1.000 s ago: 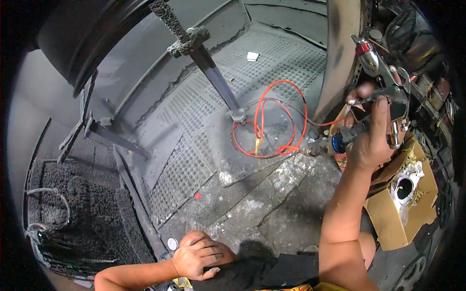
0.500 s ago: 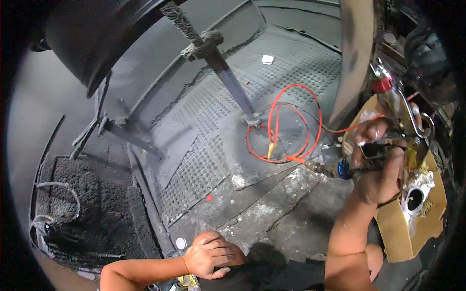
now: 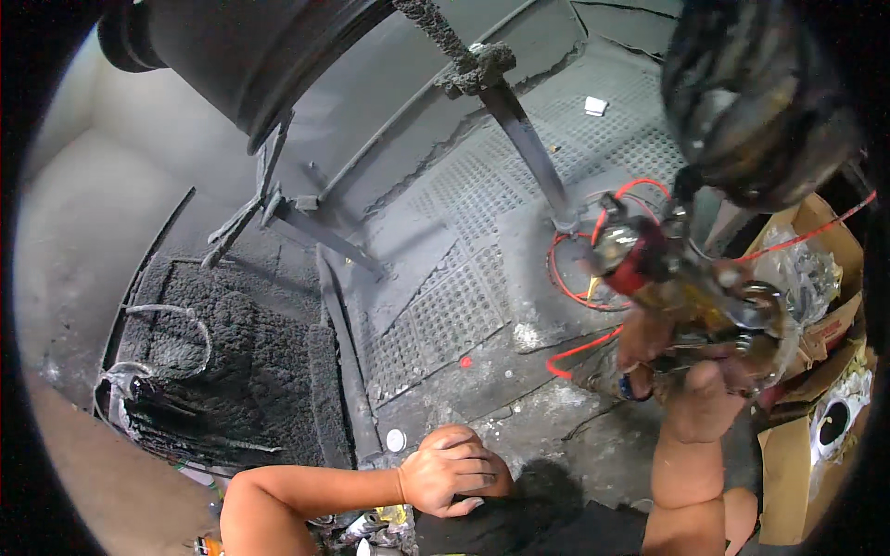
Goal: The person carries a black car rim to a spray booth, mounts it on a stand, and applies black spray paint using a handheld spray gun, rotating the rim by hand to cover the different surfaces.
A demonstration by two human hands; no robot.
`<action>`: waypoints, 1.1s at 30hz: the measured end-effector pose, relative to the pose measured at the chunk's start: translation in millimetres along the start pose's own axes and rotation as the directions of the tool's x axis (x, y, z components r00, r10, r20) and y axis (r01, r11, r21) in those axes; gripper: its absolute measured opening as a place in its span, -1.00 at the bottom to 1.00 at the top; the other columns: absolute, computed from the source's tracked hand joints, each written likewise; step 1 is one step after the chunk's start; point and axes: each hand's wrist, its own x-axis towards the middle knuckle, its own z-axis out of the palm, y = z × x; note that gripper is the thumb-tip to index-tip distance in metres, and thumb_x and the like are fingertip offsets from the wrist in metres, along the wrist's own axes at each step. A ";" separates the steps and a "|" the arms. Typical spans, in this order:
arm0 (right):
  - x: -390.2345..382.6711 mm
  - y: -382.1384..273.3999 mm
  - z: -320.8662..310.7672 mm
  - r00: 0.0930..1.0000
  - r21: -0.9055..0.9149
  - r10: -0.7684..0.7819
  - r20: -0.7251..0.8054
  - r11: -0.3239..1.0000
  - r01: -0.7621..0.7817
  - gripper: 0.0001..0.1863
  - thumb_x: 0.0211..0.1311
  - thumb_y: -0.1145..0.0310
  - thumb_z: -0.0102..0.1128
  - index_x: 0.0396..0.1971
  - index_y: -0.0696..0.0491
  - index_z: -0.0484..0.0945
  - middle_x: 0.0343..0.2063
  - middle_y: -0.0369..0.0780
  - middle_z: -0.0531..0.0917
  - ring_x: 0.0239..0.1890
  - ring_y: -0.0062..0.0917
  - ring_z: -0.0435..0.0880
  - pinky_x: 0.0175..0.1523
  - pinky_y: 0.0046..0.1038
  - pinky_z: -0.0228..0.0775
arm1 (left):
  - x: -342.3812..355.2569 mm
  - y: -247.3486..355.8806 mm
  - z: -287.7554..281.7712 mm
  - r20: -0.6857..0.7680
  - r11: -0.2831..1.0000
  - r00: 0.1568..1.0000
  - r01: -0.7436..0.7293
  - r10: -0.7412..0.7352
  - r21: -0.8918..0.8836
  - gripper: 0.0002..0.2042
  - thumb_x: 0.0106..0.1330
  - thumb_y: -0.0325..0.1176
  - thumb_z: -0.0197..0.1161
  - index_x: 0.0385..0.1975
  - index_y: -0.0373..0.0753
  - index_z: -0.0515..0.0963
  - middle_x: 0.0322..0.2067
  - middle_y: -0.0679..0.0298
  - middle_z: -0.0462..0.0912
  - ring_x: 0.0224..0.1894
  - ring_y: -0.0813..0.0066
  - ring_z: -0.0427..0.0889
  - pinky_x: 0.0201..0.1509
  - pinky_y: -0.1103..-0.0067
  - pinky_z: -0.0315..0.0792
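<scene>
My right hand [image 3: 693, 398] grips a metal spray gun [image 3: 686, 292] with a red ring near its nozzle, held up at the right. Above it is a dark, paint-streaked cup [image 3: 756, 111] that looks joined to the gun; motion blurs both. Below the grip a blue-ringed fitting partly shows beside my fingers. An orange-red air hose [image 3: 584, 357] appears near the fitting, and its coils lie on the floor beyond. My left hand [image 3: 450, 477] holds nothing and lies over my bent knee [image 3: 499, 473], fingers draped across it.
A large dark wheel rim [image 3: 250, 56] hangs at upper left, close to a coated metal stand [image 3: 524, 139]. Paint-crusted matting [image 3: 232, 361] covers the left side. Cardboard boxes [image 3: 788, 463] with plastic wrapping stand at right. A white round lid [image 3: 396, 439] lies near my left hand.
My right hand has turned the spray gun, swinging its nozzle end left and bringing the dark cup further into view. The view has shifted rightward. My left hand stays on the knee.
</scene>
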 end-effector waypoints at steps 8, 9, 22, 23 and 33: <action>10.9 23.6 10.8 0.974 -0.051 0.093 0.207 0.995 -0.084 -0.26 0.08 -0.03 0.48 0.10 0.21 0.51 -0.41 -0.24 0.74 -0.33 -0.59 0.71 -0.16 -0.49 0.55 | 5.0 -4.8 -1.6 -0.057 1.000 0.998 0.000 0.000 0.009 -0.61 0.12 -0.10 0.28 -0.06 -0.10 0.62 0.01 0.29 0.61 0.14 0.21 0.52 0.37 0.18 0.21; 12.1 24.5 11.2 0.970 -0.079 0.103 0.222 0.993 -0.088 -0.31 0.09 0.02 0.48 0.09 0.21 0.52 -0.41 -0.24 0.74 -0.33 -0.60 0.71 -0.15 -0.50 0.55 | 4.7 -5.8 -0.8 -0.056 1.000 0.998 0.002 -0.002 0.008 -0.61 0.12 -0.10 0.28 -0.06 -0.10 0.62 0.01 0.29 0.61 0.14 0.21 0.52 0.37 0.18 0.21; 28.9 75.1 17.0 0.930 -0.087 -0.102 0.353 0.986 0.141 -0.47 0.10 0.52 0.35 0.13 0.24 0.52 -0.42 -0.25 0.73 -0.39 -0.67 0.67 -0.24 -0.51 0.54 | 11.3 -9.3 -1.0 -0.041 1.000 0.999 0.022 -0.022 0.007 -0.63 0.10 -0.14 0.29 -0.08 -0.09 0.67 0.02 0.33 0.65 0.15 0.30 0.54 0.35 0.13 0.25; 32.0 78.0 14.8 0.931 -0.085 -0.101 0.350 0.987 0.139 -0.47 0.10 0.52 0.35 0.13 0.24 0.52 -0.42 -0.25 0.73 -0.39 -0.67 0.67 -0.24 -0.51 0.54 | 11.4 -9.2 0.8 -0.042 0.999 0.999 0.030 -0.029 0.015 -0.64 0.10 -0.14 0.28 -0.10 -0.08 0.67 0.01 0.34 0.65 0.15 0.30 0.55 0.35 0.12 0.25; 42.2 101.6 -18.3 0.962 -0.096 -0.045 0.269 0.993 0.073 -0.36 0.33 0.31 0.27 0.34 0.23 0.30 -0.05 -0.16 0.71 -0.03 -0.61 0.66 -0.08 -0.50 0.58 | 15.2 -7.6 4.7 -0.026 0.999 0.999 0.033 -0.033 -0.006 -0.60 0.08 -0.13 0.30 -0.08 -0.13 0.65 0.00 0.21 0.65 0.16 0.21 0.55 0.40 0.17 0.19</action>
